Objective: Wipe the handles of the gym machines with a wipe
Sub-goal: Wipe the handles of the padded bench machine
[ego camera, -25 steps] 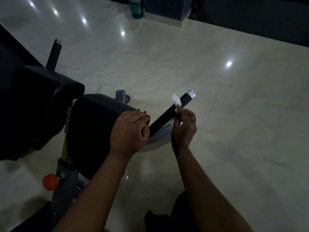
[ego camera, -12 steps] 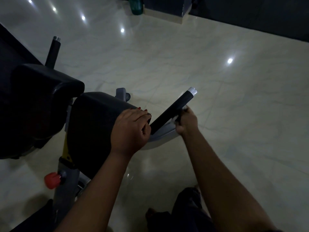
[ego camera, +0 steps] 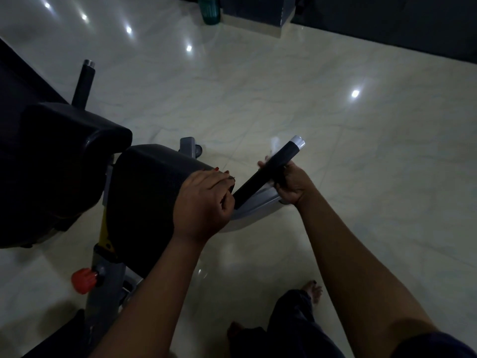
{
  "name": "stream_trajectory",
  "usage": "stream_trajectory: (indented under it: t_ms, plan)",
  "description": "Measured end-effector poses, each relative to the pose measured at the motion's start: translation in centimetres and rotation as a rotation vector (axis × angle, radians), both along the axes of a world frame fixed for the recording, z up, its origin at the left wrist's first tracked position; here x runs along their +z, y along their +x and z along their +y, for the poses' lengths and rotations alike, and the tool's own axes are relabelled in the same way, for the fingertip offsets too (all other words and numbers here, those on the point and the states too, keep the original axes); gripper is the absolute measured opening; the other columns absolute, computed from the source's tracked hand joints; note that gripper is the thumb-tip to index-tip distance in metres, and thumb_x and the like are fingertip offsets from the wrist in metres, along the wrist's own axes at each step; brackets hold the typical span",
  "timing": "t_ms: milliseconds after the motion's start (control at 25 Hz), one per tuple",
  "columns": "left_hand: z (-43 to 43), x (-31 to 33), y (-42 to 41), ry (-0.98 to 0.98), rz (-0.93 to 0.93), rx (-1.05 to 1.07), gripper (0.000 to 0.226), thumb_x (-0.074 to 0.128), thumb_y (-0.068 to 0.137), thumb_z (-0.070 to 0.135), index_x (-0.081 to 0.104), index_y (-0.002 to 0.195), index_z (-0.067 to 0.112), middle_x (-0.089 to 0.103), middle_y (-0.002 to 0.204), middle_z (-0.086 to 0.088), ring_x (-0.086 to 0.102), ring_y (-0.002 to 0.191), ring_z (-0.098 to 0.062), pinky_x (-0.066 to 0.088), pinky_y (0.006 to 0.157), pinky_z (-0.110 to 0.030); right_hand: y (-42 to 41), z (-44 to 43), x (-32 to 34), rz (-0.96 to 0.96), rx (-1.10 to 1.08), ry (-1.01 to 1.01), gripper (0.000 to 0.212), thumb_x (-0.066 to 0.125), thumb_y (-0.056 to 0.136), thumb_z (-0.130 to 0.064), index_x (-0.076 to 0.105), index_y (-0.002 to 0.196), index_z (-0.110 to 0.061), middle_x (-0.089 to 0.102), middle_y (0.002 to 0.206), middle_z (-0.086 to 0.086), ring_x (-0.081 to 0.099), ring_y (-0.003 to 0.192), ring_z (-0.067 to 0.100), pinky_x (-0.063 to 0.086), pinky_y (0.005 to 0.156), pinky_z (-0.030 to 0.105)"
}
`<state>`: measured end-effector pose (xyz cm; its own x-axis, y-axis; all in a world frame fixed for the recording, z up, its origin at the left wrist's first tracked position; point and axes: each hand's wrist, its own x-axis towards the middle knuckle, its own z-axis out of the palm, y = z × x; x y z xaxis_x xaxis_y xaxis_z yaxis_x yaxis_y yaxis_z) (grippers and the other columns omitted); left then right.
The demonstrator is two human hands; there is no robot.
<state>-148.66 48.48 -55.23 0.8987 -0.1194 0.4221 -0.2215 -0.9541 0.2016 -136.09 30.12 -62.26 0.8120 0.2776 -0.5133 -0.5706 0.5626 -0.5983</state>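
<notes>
A black handle (ego camera: 260, 177) with a silver end cap slants up to the right from the gym machine. My right hand (ego camera: 290, 184) is wrapped round its middle from below. A white wipe (ego camera: 274, 146) sticks out blurred above the fingers, against the handle. My left hand (ego camera: 205, 200) rests on the edge of the black seat pad (ego camera: 149, 189), fingers curled over its rim, just left of the handle's base. A second black handle (ego camera: 84, 83) stands upright at the far left, untouched.
A larger black pad (ego camera: 54, 164) lies left of the seat. A red knob (ego camera: 84, 280) juts from the grey frame below. A green bottle (ego camera: 210, 9) stands on the pale tiled floor at the top. My feet (ego camera: 313, 290) show at the bottom.
My right hand has slid up the handle toward the silver cap, and the white wipe shows again above the fingers. My left hand has stayed on the seat pad.
</notes>
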Motion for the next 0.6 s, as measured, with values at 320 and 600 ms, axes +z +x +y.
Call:
stream_trajectory:
  t_ms: [320, 600]
  plan:
    - [0.0, -0.2, 0.0, -0.005, -0.01, 0.007, 0.026, 0.058, 0.079, 0.012, 0.074, 0.098, 0.009, 0.072, 0.104, -0.006, 0.067, 0.1, -0.024, 0.046, 0.096, -0.039, -4.6, 3.5, -1.0, -0.069, -0.495, -0.488, 0.019, 0.057, 0.093, -0.01, 0.073, 0.094, -0.021, 0.065, 0.063, -0.009, 0.057, 0.059, 0.008, 0.049, 0.061, 0.026]
    - [0.0, -0.2, 0.0, -0.01, -0.023, 0.004, 0.025, 0.058, 0.078, 0.011, 0.074, 0.097, 0.009, 0.073, 0.103, -0.006, 0.067, 0.1, -0.025, 0.047, 0.094, -0.039, -4.6, 2.1, 0.6, -0.479, -0.56, -1.345, 0.032, 0.058, 0.092, -0.013, 0.065, 0.123, -0.016, 0.068, 0.106, 0.005, 0.06, 0.094, 0.015, 0.038, 0.076, 0.018]
